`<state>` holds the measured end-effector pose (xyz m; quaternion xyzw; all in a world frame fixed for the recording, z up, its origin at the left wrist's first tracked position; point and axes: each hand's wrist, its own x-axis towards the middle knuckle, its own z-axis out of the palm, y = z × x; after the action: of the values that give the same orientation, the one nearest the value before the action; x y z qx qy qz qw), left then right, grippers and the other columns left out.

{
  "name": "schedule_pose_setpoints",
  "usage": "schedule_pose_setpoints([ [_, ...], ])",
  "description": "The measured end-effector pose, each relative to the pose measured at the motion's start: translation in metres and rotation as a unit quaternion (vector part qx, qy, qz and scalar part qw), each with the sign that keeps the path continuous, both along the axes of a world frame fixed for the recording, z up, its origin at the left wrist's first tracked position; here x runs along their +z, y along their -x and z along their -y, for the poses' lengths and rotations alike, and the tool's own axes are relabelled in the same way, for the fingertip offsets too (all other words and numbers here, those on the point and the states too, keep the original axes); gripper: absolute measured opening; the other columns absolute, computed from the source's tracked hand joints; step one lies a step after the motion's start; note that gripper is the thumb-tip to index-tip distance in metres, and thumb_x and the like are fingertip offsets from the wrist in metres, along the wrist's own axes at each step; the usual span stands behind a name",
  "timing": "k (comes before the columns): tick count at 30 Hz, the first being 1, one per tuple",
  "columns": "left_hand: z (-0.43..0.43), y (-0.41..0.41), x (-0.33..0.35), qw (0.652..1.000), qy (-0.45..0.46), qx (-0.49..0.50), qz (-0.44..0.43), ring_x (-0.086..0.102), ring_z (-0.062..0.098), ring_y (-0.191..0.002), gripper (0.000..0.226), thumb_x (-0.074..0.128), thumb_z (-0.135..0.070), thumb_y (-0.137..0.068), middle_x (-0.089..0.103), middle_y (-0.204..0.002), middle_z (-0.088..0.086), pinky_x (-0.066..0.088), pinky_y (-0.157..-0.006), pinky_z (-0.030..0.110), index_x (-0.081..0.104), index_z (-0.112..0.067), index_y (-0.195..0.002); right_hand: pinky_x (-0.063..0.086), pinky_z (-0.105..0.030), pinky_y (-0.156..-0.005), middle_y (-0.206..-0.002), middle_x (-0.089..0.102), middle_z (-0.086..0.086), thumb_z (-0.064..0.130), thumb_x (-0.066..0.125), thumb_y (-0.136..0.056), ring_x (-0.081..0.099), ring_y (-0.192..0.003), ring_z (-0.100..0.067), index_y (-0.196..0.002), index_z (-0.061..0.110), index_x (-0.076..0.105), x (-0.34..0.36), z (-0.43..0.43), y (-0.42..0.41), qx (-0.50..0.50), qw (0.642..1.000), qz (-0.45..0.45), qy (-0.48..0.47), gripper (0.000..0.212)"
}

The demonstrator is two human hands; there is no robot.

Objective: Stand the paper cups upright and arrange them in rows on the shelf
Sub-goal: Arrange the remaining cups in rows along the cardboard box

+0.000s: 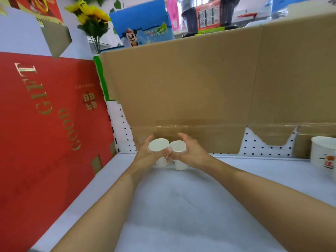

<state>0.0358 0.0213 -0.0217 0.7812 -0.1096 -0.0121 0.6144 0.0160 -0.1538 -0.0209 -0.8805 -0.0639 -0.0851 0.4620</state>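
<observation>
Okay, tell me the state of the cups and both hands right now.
Left paper cup: mouth up, gripped.
Right paper cup: mouth up, gripped, beside it.
Far-right paper cup: upright on the shelf, untouched.
Left hand: grips left paper cup.
Right hand: grips right paper cup.

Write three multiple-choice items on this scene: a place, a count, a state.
1. Where is the red gift box? A. at the left of the shelf B. at its right C. hanging overhead
2. How many cups are being held? A. none B. two C. four
3. What is the left hand doing? A. lying flat B. gripping a cup C. pointing

1 A: it fills the left side.
2 B: the left cup and the right cup, one per hand.
3 B: its fingers curl round the left cup.
</observation>
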Motion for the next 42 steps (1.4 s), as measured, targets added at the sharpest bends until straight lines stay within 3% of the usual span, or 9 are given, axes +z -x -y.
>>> schedule_pose_setpoints([
  [6, 0.002, 0.034, -0.002, 0.999, -0.028, -0.014, -0.014, 0.064, 0.008, -0.102, 0.076, 0.085, -0.032, -0.068, 0.063, -0.12, -0.002, 0.053, -0.077, 0.022, 0.051, -0.021, -0.135, 0.024, -0.026, -0.1, -0.14, 0.037, 0.004, 0.049, 0.067, -0.083, 0.019, -0.14, -0.014, -0.148, 0.021, 0.029, 0.005, 0.016, 0.044, 0.027, 0.997, 0.011, 0.075, 0.081],
  [11, 0.023, 0.102, 0.002, 0.999, -0.03, -0.011, -0.017, 0.069, 0.015, -0.095, 0.072, 0.083, -0.039, -0.066, 0.068, -0.113, 0.002, 0.059, -0.067, 0.033, 0.054, -0.022, -0.13, 0.033, -0.022, -0.096, -0.148, 0.039, 0.0, 0.045, 0.069, -0.079, 0.038, -0.133, -0.014, -0.146, 0.025, 0.034, 0.02, 0.045, 0.108, 0.058, 0.986, -0.008, 0.156, 0.078],
  [14, 0.043, 0.151, 0.004, 0.999, -0.029, -0.014, 0.0, 0.071, 0.013, -0.089, 0.063, 0.08, -0.041, -0.07, 0.071, -0.107, 0.002, 0.057, -0.058, 0.029, 0.057, -0.023, -0.125, 0.033, -0.018, -0.097, -0.143, 0.043, 0.001, 0.033, 0.071, -0.08, 0.042, -0.129, -0.012, -0.143, 0.02, 0.04, 0.031, 0.07, 0.158, 0.071, 0.981, 0.015, 0.177, 0.072],
  [17, 0.067, 0.195, 0.004, 0.999, -0.026, -0.017, 0.024, 0.07, 0.01, -0.089, 0.059, 0.078, -0.043, -0.073, 0.07, -0.109, -0.002, 0.055, -0.057, 0.023, 0.059, -0.023, -0.125, 0.035, -0.022, -0.096, -0.131, 0.042, 0.003, 0.034, 0.072, -0.08, 0.044, -0.12, -0.012, -0.14, 0.026, 0.041, 0.039, 0.099, 0.207, 0.07, 0.979, 0.026, 0.189, 0.068],
  [22, 0.126, 0.261, 0.008, 0.993, -0.052, -0.037, 0.096, 0.063, 0.006, -0.103, 0.078, 0.078, -0.065, -0.059, 0.061, -0.12, -0.008, 0.053, -0.081, 0.026, 0.059, -0.03, -0.125, 0.028, -0.016, -0.094, -0.132, 0.04, 0.011, 0.034, 0.072, -0.081, 0.036, -0.121, -0.002, -0.141, 0.03, 0.039, 0.043, 0.158, 0.289, 0.048, 0.974, 0.073, 0.208, 0.068],
  [28, 0.209, 0.323, 0.015, 0.979, -0.086, -0.065, 0.173, 0.05, 0.003, -0.112, 0.062, 0.075, -0.047, -0.076, 0.049, -0.123, -0.015, 0.045, -0.087, 0.019, 0.051, -0.034, -0.132, 0.032, -0.03, -0.104, -0.134, 0.043, 0.013, 0.037, 0.071, -0.081, 0.033, -0.121, -0.006, -0.133, 0.031, 0.043, 0.049, 0.242, 0.376, -0.006, 0.955, 0.104, 0.279, 0.06],
  [31, 0.244, 0.342, 0.016, 0.972, -0.101, -0.083, 0.197, 0.047, 0.005, -0.114, 0.065, 0.074, -0.043, -0.079, 0.047, -0.126, -0.013, 0.041, -0.091, 0.02, 0.049, -0.03, -0.137, 0.032, -0.031, -0.106, -0.133, 0.043, 0.012, 0.036, 0.072, -0.08, 0.034, -0.122, -0.007, -0.129, 0.031, 0.044, 0.054, 0.28, 0.406, -0.028, 0.954, 0.099, 0.28, 0.056],
  [35, 0.276, 0.358, 0.013, 0.958, -0.147, -0.104, 0.225, 0.044, 0.002, -0.115, 0.071, 0.075, -0.04, -0.079, 0.045, -0.13, -0.014, 0.036, -0.094, 0.019, 0.043, -0.028, -0.142, 0.025, -0.016, -0.094, -0.127, 0.04, 0.016, 0.035, 0.071, -0.083, 0.031, -0.116, 0.0, -0.125, 0.031, 0.043, 0.049, 0.311, 0.425, -0.034, 0.941, 0.092, 0.322, 0.051],
  [42, 0.291, 0.364, 0.004, 0.954, -0.187, -0.119, 0.204, 0.046, 0.009, -0.121, 0.085, 0.079, -0.034, -0.076, 0.047, -0.141, -0.007, 0.042, -0.103, 0.03, 0.031, -0.028, -0.147, 0.037, -0.028, -0.097, -0.126, 0.044, 0.01, 0.042, 0.068, -0.082, 0.04, -0.116, -0.01, -0.119, 0.036, 0.044, 0.041, 0.323, 0.429, -0.033, 0.929, 0.058, 0.364, 0.045],
])
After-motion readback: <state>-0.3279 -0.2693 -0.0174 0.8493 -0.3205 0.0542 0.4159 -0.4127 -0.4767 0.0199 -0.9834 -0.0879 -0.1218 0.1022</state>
